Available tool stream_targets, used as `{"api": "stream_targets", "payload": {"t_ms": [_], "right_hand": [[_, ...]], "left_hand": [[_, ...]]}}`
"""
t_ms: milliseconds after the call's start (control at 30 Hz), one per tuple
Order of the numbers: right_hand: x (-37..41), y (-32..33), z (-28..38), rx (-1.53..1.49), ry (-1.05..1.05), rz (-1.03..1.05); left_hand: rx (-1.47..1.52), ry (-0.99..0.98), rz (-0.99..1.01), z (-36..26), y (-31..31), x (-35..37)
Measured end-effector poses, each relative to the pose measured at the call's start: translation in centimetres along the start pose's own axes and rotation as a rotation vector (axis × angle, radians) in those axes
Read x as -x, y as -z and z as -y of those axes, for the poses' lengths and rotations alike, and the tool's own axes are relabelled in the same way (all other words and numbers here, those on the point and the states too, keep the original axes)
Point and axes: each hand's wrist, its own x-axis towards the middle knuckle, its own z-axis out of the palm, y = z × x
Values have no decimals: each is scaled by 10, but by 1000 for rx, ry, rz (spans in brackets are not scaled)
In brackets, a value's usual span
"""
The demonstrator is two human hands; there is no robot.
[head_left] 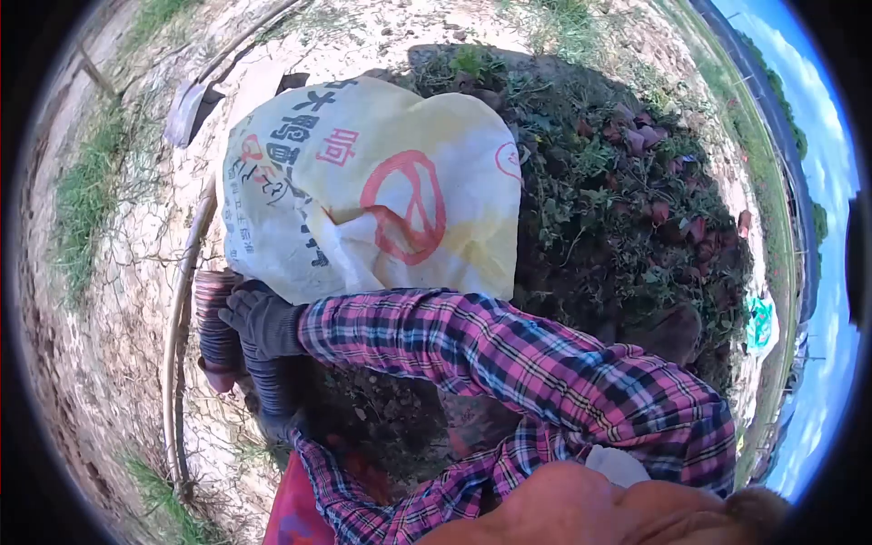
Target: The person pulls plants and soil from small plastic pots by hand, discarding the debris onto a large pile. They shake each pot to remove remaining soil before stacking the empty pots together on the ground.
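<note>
My right hand [257, 318], in a grey knit glove, reaches across the view with its fingers bent over dark ridged, stacked-looking pieces [264, 377]. Their exact kind is not clear. Beside them is a brown, striped, ridged piece [215, 304] with a pinkish lower end. My left hand [280, 424] is low in the shade at the bottom of the dark ridged pieces; its fingers are not distinct. Just beyond my right forearm, a pale woven sack [327, 204] with black and red printing lies creased on the ground. Both arms wear plaid sleeves.
Cut vines with reddish lumps [636, 136] cover shaded soil on the right. A long pole [173, 363] lies along the left, below a shovel-like blade [186, 109]. Red material [300, 509] is at the bottom. A green and white bag [761, 325] lies far right.
</note>
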Motion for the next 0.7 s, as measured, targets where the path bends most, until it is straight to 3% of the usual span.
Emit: {"api": "stream_targets", "payload": {"t_ms": [33, 133, 167, 233, 300, 333, 400, 467, 533, 633, 700], "right_hand": [[9, 37, 2, -118, 133, 61], [60, 135, -7, -303, 133, 43], [91, 155, -35, -369, 281, -299], [168, 215, -61, -251, 250, -544], [268, 258, -94, -171, 85, -672], [321, 270, -104, -138, -111, -724], [422, 265, -147, -386, -594, -586], [512, 275, -157, -123, -915, -374], [575, 290, -137, 320, -962, -118], [624, 285, -163, 190, -1017, -113], [632, 293, -153, 345, -1048, -63]], "left_hand": [[29, -55, -16, -17, -2, 4], [77, -247, -30, -71, -6, 9], [78, -312, -29, -92, -10, 7], [85, -445, -61, -131, -6, 1], [93, -536, -119, -164, 1, -6], [91, -577, -154, -181, 9, -11], [94, -633, -241, -209, 17, -23], [108, -682, -321, -241, 40, -32], [131, -736, -394, -274, 63, -35], [202, -830, -478, -320, 89, -43], [263, -923, -490, -358, 109, -27]]}}
